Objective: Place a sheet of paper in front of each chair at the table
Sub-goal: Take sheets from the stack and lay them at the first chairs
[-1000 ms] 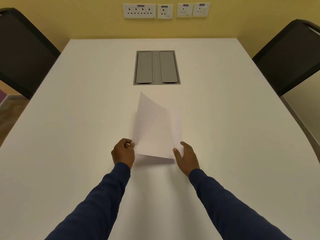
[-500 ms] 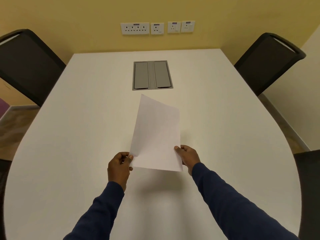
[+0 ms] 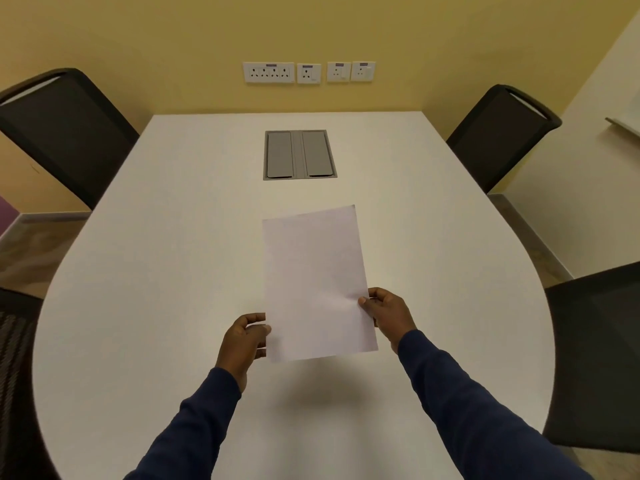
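I hold white paper (image 3: 315,282) flat in the air above the near middle of the white table (image 3: 166,271); its shadow falls on the tabletop below. My left hand (image 3: 244,344) pinches its lower left edge and my right hand (image 3: 389,315) pinches its right edge. Whether it is one sheet or a thin stack, I cannot tell. Black chairs stand around the table: one at the far left (image 3: 65,129), one at the far right (image 3: 502,133), one at the near right (image 3: 599,358) and one at the near left edge (image 3: 15,358). No paper lies on the table.
A grey cable hatch (image 3: 299,154) is set into the table's far middle. The yellow wall behind carries a row of white sockets (image 3: 308,72). Floor shows at the left and right of the table.
The paper has been lifted off the table and turned flatter toward me. My view has pulled back and up, so the two near chairs now show.
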